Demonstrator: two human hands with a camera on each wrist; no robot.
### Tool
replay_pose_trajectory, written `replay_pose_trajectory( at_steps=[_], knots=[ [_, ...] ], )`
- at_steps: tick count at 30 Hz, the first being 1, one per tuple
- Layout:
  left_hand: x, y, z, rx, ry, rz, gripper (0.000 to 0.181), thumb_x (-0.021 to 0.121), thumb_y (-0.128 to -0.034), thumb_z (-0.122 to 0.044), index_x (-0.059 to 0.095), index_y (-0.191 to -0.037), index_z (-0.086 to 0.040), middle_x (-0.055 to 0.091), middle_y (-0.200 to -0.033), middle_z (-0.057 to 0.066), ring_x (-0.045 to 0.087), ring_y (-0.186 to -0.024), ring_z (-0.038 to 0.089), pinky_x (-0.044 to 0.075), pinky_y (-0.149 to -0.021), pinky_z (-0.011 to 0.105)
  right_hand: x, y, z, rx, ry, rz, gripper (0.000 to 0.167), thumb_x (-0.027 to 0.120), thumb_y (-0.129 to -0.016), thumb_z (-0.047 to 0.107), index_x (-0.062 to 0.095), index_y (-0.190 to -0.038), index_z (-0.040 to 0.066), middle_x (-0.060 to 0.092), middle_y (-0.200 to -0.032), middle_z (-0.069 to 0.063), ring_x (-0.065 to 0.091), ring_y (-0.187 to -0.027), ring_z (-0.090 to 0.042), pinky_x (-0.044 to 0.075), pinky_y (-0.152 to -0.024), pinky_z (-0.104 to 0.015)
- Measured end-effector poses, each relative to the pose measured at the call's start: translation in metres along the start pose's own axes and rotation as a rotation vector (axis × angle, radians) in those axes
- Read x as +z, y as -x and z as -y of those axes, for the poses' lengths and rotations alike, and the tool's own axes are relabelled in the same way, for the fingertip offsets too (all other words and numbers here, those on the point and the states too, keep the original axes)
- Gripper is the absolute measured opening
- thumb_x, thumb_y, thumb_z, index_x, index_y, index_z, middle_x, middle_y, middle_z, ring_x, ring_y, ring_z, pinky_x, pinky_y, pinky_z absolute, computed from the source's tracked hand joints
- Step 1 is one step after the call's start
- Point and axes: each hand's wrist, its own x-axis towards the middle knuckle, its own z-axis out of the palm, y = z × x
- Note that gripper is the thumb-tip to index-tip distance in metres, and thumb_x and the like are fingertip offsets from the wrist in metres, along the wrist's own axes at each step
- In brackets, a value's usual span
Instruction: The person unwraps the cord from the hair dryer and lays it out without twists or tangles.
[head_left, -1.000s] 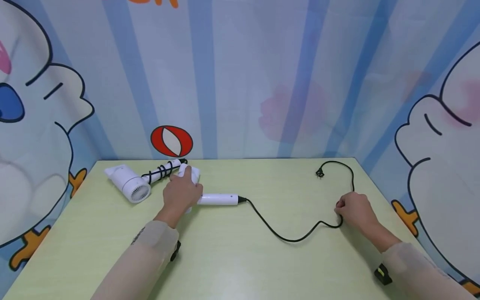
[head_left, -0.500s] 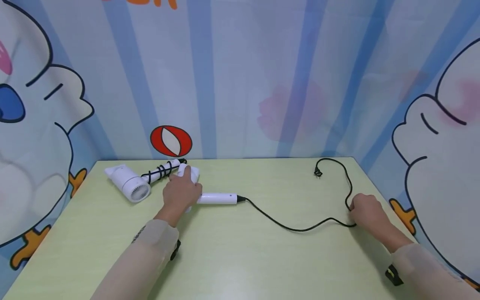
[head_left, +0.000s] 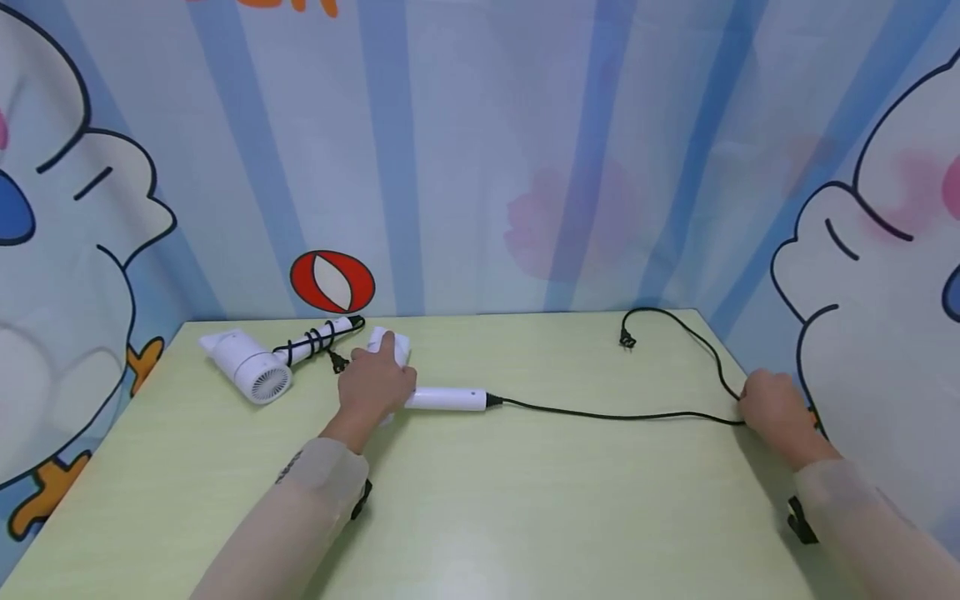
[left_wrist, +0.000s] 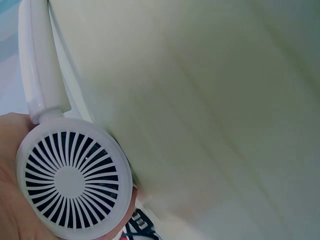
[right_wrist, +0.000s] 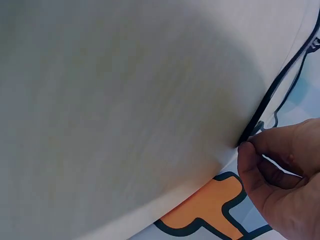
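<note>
My left hand (head_left: 375,385) grips the body of a white hair dryer (head_left: 450,399), whose handle points right along the table. In the left wrist view the dryer's round slotted grille (left_wrist: 70,182) faces the camera, with the palm wrapped around its side. At the table's right edge my right hand (head_left: 780,417) pinches the black power cord (head_left: 615,415) between thumb and fingertip. Between handle and right hand the cord runs nearly straight. From there it bends back to its plug (head_left: 627,338) near the rear edge. The right wrist view shows the pinched cord (right_wrist: 270,95) close up.
A second white hair dryer (head_left: 243,365) lies at the back left, its black cord wound around the handle. That cord's plug (head_left: 338,362) rests close to my left hand. A cartoon-printed curtain (head_left: 465,167) stands behind the pale table (head_left: 525,517).
My right hand has moved right, drawing the cord from a sagging curve into a nearly straight line. The left hand keeps its grip and, with the dryer, has shifted slightly right.
</note>
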Motion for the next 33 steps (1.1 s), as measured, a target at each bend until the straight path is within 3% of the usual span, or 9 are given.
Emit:
replay_pose_trajectory(
  at_steps=[4, 10, 14, 20, 23, 25, 29, 31, 33],
  knots=[
    [0.005, -0.001, -0.006, 0.004, -0.007, -0.006, 0.073, 0.048, -0.0981, -0.042, 0.023, -0.16, -0.014, 0.05, -0.119, 0.031, 0.057, -0.077, 0.032, 0.051, -0.062, 0.045, -0.004, -0.005, -0.002, -0.004, 0.044, 0.009, 0.027, 0.046, -0.092, -0.004, 0.057, -0.067, -0.002, 0.056, -0.065, -0.016, 0.049, -0.056, -0.026, 0.041, -0.048, -0.035],
    [0.008, -0.004, -0.012, -0.016, -0.008, 0.007, 0.071, 0.049, -0.0985, -0.042, 0.023, -0.16, -0.017, 0.05, -0.117, 0.028, 0.056, -0.082, 0.033, 0.05, -0.063, 0.045, -0.005, -0.003, -0.008, -0.01, 0.06, 0.045, 0.023, 0.052, -0.09, -0.003, 0.061, -0.069, -0.003, 0.059, -0.069, -0.016, 0.05, -0.06, -0.027, 0.042, -0.05, -0.036],
    [0.004, -0.006, -0.014, -0.051, 0.043, 0.053, 0.073, 0.048, -0.0987, -0.043, 0.019, -0.161, -0.019, 0.047, -0.121, 0.029, 0.057, -0.083, 0.034, 0.049, -0.064, 0.045, 0.0, -0.001, -0.011, -0.053, 0.054, 0.012, 0.023, 0.049, -0.088, -0.005, 0.067, -0.074, -0.005, 0.06, -0.07, -0.014, 0.048, -0.061, -0.026, 0.041, -0.052, -0.036],
    [-0.004, -0.007, -0.011, -0.063, 0.163, 0.096, 0.077, 0.044, -0.1007, -0.049, 0.012, -0.163, -0.017, 0.043, -0.135, 0.034, 0.056, -0.101, 0.041, 0.049, -0.072, 0.048, -0.005, 0.013, -0.003, -0.075, 0.053, -0.111, 0.027, 0.058, -0.089, -0.003, 0.064, -0.11, -0.02, 0.064, -0.107, -0.038, 0.062, -0.093, -0.052, 0.052, -0.072, -0.053],
    [-0.013, -0.007, -0.004, -0.029, 0.17, 0.025, 0.076, 0.042, -0.1021, -0.051, 0.015, -0.162, -0.013, 0.042, -0.142, 0.033, 0.055, -0.111, 0.044, 0.051, -0.078, 0.052, -0.011, 0.026, 0.007, -0.095, 0.036, -0.144, 0.04, 0.064, -0.091, 0.005, 0.059, -0.122, -0.019, 0.059, -0.118, -0.041, 0.06, -0.098, -0.054, 0.051, -0.074, -0.057],
    [-0.02, -0.008, 0.002, -0.004, 0.154, -0.048, 0.074, 0.042, -0.1026, -0.05, 0.02, -0.161, -0.011, 0.038, -0.148, 0.033, 0.049, -0.123, 0.049, 0.049, -0.09, 0.06, -0.014, 0.036, 0.016, -0.102, 0.034, -0.15, 0.049, 0.066, -0.094, 0.014, 0.055, -0.128, -0.019, 0.054, -0.123, -0.044, 0.057, -0.102, -0.056, 0.049, -0.078, -0.061],
    [-0.032, -0.014, 0.021, 0.04, 0.047, -0.193, 0.078, 0.04, -0.1014, -0.059, 0.02, -0.162, -0.014, 0.016, -0.164, 0.028, 0.012, -0.147, 0.056, 0.015, -0.112, 0.074, -0.015, 0.057, 0.043, -0.134, 0.111, -0.197, 0.076, 0.06, -0.1, 0.044, 0.042, -0.143, -0.016, 0.038, -0.138, -0.047, 0.041, -0.12, -0.064, 0.039, -0.091, -0.072],
    [-0.037, -0.015, 0.03, 0.053, -0.027, -0.25, 0.084, 0.036, -0.0988, -0.068, 0.014, -0.164, -0.02, 0.001, -0.168, 0.023, -0.009, -0.149, 0.055, -0.002, -0.111, 0.077, -0.015, 0.07, 0.063, -0.151, 0.149, -0.241, 0.087, 0.052, -0.1, 0.057, 0.033, -0.151, -0.011, 0.03, -0.148, -0.043, 0.031, -0.13, -0.063, 0.031, -0.098, -0.075],
    [-0.041, -0.008, 0.034, 0.066, -0.082, -0.288, 0.089, 0.029, -0.0946, -0.078, 0.006, -0.165, -0.027, -0.01, -0.169, 0.017, -0.022, -0.148, 0.051, -0.01, -0.108, 0.079, -0.017, 0.084, 0.084, -0.181, 0.189, -0.306, 0.091, 0.049, -0.099, 0.063, 0.026, -0.158, -0.002, 0.021, -0.156, -0.038, 0.023, -0.138, -0.061, 0.025, -0.101, -0.077]
  ],
)
